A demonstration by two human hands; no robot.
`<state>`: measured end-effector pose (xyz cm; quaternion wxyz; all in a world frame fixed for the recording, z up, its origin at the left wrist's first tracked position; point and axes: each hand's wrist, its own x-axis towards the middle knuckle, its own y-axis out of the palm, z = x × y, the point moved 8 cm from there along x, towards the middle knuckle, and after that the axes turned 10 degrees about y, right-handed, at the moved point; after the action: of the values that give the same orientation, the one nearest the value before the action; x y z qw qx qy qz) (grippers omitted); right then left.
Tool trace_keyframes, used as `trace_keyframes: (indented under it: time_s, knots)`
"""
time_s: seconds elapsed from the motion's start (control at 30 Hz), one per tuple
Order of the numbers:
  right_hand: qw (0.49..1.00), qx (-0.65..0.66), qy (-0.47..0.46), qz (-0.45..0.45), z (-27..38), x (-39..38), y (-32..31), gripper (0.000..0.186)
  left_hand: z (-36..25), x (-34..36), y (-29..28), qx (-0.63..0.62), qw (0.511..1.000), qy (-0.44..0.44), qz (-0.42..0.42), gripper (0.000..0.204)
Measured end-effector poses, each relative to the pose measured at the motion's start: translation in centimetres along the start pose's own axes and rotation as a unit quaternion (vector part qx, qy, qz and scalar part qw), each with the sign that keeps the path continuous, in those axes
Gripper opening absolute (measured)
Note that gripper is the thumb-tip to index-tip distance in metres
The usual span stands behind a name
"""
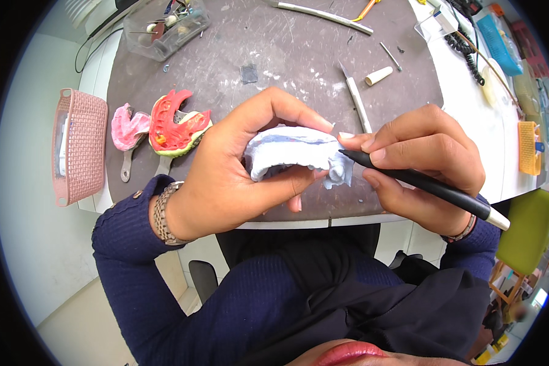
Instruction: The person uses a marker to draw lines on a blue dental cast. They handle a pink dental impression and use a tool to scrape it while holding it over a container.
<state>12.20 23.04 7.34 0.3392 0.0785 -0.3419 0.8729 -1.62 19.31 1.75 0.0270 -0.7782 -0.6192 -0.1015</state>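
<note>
My left hand (226,165) is closed around a pale blue-white dental plaster cast (290,148), held above the near edge of the table. The cast is curved, with rough tooth shapes along its lower side and a knobby bit at its right end. In my right hand (430,161) is a black pen (433,188) with a pale end cap. Its pointed tip meets or nearly meets the cast's right end; I cannot tell which. Left of the cast lie a pink dental impression (130,126) and a red-and-yellow impression tray (174,125), both with metal handles.
Beyond my hands lies a craft knife (355,97), beside a cream cylindrical piece (379,75). A long metal-handled tool (323,17) rests at the far side. A clear plastic box (165,30) of small tools stands far left. A pink woven basket (82,146) sits at the left edge.
</note>
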Motion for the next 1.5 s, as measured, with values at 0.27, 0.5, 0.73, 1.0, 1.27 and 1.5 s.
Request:
trace_keyframes:
  time_s: [0.27, 0.5, 0.73, 1.0, 1.27, 1.5]
  knots:
    - [1.000, -0.004, -0.007, -0.007, 0.07, 0.02, 0.10, 0.031, 0.04, -0.04, -0.03, 0.002, 1.000, -0.003, -0.010, 0.035]
    - [1.000, 0.011, -0.009, -0.005, -0.13, -0.05, 0.17, 0.030, 0.01, -0.06, -0.04, 0.007, 1.000, -0.009, -0.011, 0.035]
    - [1.000, 0.015, -0.015, -0.002, -0.13, -0.07, 0.19, 0.030, -0.02, -0.05, -0.04, 0.012, 1.000, -0.005, -0.008, 0.035]
    - [1.000, 0.014, -0.015, 0.008, -0.27, -0.13, 0.26, 0.029, 0.00, -0.08, -0.09, 0.011, 1.000, -0.009, 0.000, 0.035]
    - [0.999, 0.030, -0.016, 0.016, -0.25, -0.03, 0.32, 0.028, -0.30, 0.03, -0.11, 0.028, 1.000, 0.000, -0.004, 0.037]
    - [0.999, 0.032, -0.010, 0.023, -0.37, -0.06, 0.39, 0.027, -0.22, -0.06, -0.26, 0.046, 0.999, 0.006, 0.011, 0.037]
